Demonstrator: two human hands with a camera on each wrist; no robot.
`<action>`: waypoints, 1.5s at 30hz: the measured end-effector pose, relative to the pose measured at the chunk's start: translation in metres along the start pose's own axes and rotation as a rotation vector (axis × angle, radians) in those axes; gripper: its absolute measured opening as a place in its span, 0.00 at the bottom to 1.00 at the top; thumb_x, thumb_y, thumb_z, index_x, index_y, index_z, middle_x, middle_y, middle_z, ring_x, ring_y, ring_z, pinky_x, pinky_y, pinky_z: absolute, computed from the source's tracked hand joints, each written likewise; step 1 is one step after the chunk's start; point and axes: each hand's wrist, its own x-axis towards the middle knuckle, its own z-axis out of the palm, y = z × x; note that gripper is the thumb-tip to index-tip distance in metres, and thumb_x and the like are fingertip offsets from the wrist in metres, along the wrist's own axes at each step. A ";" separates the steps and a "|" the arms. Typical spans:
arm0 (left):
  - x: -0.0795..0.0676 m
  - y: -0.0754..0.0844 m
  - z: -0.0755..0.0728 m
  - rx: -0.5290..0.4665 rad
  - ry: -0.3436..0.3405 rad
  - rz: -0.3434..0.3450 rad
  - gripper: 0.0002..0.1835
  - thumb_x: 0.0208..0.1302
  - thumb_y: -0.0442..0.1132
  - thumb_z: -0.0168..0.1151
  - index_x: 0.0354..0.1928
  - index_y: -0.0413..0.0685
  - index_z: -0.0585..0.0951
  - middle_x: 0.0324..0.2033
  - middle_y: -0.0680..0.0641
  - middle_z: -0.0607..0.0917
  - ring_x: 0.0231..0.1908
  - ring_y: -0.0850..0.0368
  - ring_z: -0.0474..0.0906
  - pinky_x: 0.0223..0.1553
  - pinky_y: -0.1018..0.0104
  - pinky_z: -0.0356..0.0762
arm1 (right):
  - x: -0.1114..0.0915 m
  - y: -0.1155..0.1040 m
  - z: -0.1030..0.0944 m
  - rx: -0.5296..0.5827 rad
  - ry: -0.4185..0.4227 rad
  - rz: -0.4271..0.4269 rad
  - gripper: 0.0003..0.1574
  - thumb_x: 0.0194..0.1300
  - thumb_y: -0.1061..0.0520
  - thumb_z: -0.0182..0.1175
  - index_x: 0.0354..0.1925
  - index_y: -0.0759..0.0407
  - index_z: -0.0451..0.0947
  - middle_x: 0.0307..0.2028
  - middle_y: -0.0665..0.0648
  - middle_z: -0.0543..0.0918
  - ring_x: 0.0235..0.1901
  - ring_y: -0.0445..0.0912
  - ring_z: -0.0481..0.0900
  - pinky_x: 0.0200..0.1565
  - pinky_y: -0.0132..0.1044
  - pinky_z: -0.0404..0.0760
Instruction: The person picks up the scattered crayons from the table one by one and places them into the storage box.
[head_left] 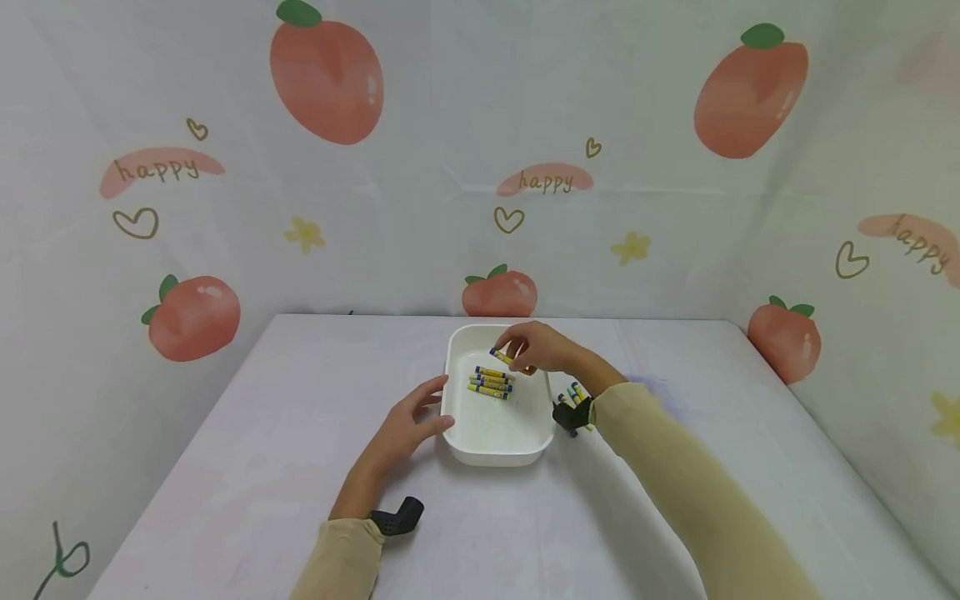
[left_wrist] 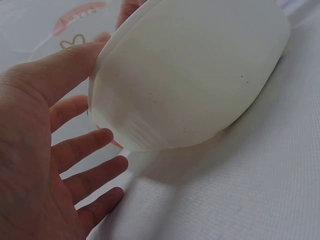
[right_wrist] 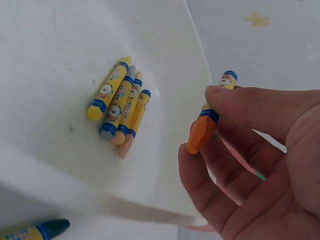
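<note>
Between the thumb and fingers of my right hand (head_left: 538, 346) an orange crayon (right_wrist: 202, 131) in a yellow and blue wrapper is pinched, above the far part of a white plastic tray (head_left: 495, 437). Several crayons (head_left: 491, 383) lie side by side inside it; the right wrist view shows yellow, grey and peach ones among them. My left hand (head_left: 408, 425) is at the tray's left side, its fingers spread and fairly straight. In the left wrist view the thumb (left_wrist: 75, 62) touches the tray's rim, while the other fingertips stay near its wall.
More crayons (head_left: 577, 392) lie on the white tablecloth (head_left: 337, 358) to the tray's right, partly covered by my right wrist and its black band (head_left: 572, 414). One with a dark green tip (right_wrist: 57, 227) shows there. A printed fruit curtain (head_left: 420, 208) hangs behind the table.
</note>
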 end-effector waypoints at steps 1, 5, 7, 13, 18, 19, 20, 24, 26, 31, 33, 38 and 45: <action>0.000 0.001 0.000 -0.002 -0.001 0.003 0.35 0.61 0.44 0.68 0.70 0.56 0.67 0.68 0.50 0.69 0.65 0.48 0.67 0.66 0.47 0.61 | 0.001 -0.001 0.002 -0.009 -0.013 0.008 0.22 0.60 0.69 0.65 0.53 0.60 0.79 0.37 0.58 0.79 0.29 0.49 0.78 0.33 0.36 0.83; 0.000 0.001 -0.001 0.000 -0.005 0.013 0.35 0.62 0.44 0.67 0.71 0.53 0.67 0.68 0.49 0.69 0.64 0.48 0.67 0.66 0.47 0.62 | 0.006 -0.003 0.010 -0.040 -0.066 0.029 0.21 0.59 0.69 0.65 0.52 0.58 0.79 0.38 0.57 0.78 0.27 0.48 0.77 0.31 0.35 0.82; 0.000 0.000 -0.001 -0.002 -0.005 0.016 0.35 0.61 0.43 0.67 0.71 0.53 0.67 0.68 0.49 0.69 0.64 0.47 0.67 0.66 0.47 0.62 | 0.008 -0.004 0.014 -0.047 -0.085 0.027 0.21 0.59 0.69 0.65 0.51 0.58 0.79 0.37 0.57 0.78 0.26 0.47 0.77 0.30 0.35 0.81; 0.000 -0.002 0.001 -0.016 -0.004 0.015 0.35 0.61 0.42 0.68 0.70 0.52 0.67 0.67 0.49 0.69 0.64 0.47 0.67 0.66 0.47 0.62 | 0.013 -0.003 0.026 -0.098 -0.105 0.013 0.20 0.57 0.69 0.65 0.49 0.57 0.80 0.36 0.55 0.80 0.26 0.46 0.78 0.29 0.34 0.81; 0.000 -0.002 0.003 -0.046 0.001 0.023 0.35 0.61 0.39 0.67 0.70 0.49 0.67 0.68 0.46 0.69 0.64 0.44 0.67 0.65 0.44 0.62 | 0.016 -0.003 0.033 -0.114 -0.114 0.038 0.20 0.58 0.68 0.67 0.49 0.57 0.81 0.36 0.55 0.80 0.28 0.46 0.78 0.30 0.34 0.81; 0.000 -0.002 0.003 -0.045 0.000 0.023 0.36 0.61 0.39 0.67 0.70 0.49 0.67 0.67 0.46 0.69 0.64 0.45 0.67 0.65 0.43 0.62 | 0.016 -0.003 0.034 -0.116 -0.114 0.043 0.20 0.58 0.68 0.67 0.49 0.57 0.81 0.37 0.55 0.80 0.28 0.46 0.78 0.31 0.34 0.81; 0.000 -0.001 0.002 -0.045 -0.002 0.022 0.36 0.61 0.40 0.68 0.70 0.49 0.67 0.67 0.47 0.69 0.64 0.45 0.68 0.65 0.44 0.62 | 0.017 -0.004 0.035 -0.119 -0.111 0.050 0.20 0.58 0.67 0.67 0.49 0.57 0.81 0.37 0.55 0.80 0.29 0.46 0.78 0.32 0.34 0.82; 0.000 -0.002 0.001 -0.036 -0.010 0.030 0.36 0.61 0.41 0.68 0.70 0.50 0.67 0.67 0.49 0.70 0.63 0.47 0.68 0.65 0.46 0.63 | 0.019 -0.003 0.038 -0.127 -0.102 0.063 0.17 0.58 0.66 0.68 0.46 0.56 0.82 0.36 0.54 0.80 0.31 0.46 0.78 0.33 0.34 0.82; 0.000 -0.003 0.001 -0.036 -0.011 0.038 0.35 0.61 0.41 0.68 0.70 0.50 0.67 0.67 0.49 0.70 0.63 0.48 0.68 0.65 0.47 0.63 | 0.019 -0.003 0.039 -0.125 -0.101 0.070 0.15 0.58 0.66 0.67 0.44 0.56 0.82 0.36 0.53 0.80 0.32 0.46 0.78 0.34 0.34 0.82; 0.001 -0.005 0.002 -0.034 -0.010 0.042 0.35 0.61 0.42 0.68 0.70 0.51 0.67 0.67 0.49 0.70 0.63 0.47 0.68 0.65 0.46 0.62 | 0.020 -0.002 0.040 -0.146 -0.095 0.048 0.15 0.58 0.67 0.67 0.44 0.58 0.82 0.35 0.53 0.81 0.32 0.45 0.79 0.34 0.33 0.82; 0.001 -0.005 0.002 -0.027 -0.008 0.036 0.35 0.61 0.43 0.68 0.70 0.52 0.67 0.67 0.50 0.70 0.64 0.47 0.68 0.66 0.46 0.62 | 0.020 -0.002 0.040 -0.158 -0.087 0.032 0.15 0.58 0.67 0.67 0.45 0.59 0.81 0.35 0.52 0.81 0.32 0.45 0.79 0.35 0.34 0.82; 0.001 -0.003 0.002 -0.002 0.001 0.009 0.36 0.61 0.45 0.68 0.71 0.53 0.67 0.67 0.52 0.69 0.64 0.49 0.67 0.66 0.48 0.62 | 0.018 -0.003 0.034 -0.169 -0.059 0.003 0.17 0.58 0.66 0.67 0.47 0.59 0.82 0.35 0.52 0.82 0.35 0.45 0.79 0.36 0.34 0.82; 0.000 0.000 0.002 0.005 0.010 -0.008 0.36 0.61 0.46 0.68 0.71 0.53 0.67 0.68 0.51 0.69 0.64 0.48 0.67 0.66 0.46 0.62 | 0.010 -0.006 0.024 -0.108 -0.036 -0.024 0.19 0.59 0.66 0.66 0.50 0.62 0.80 0.36 0.54 0.81 0.35 0.47 0.79 0.35 0.38 0.83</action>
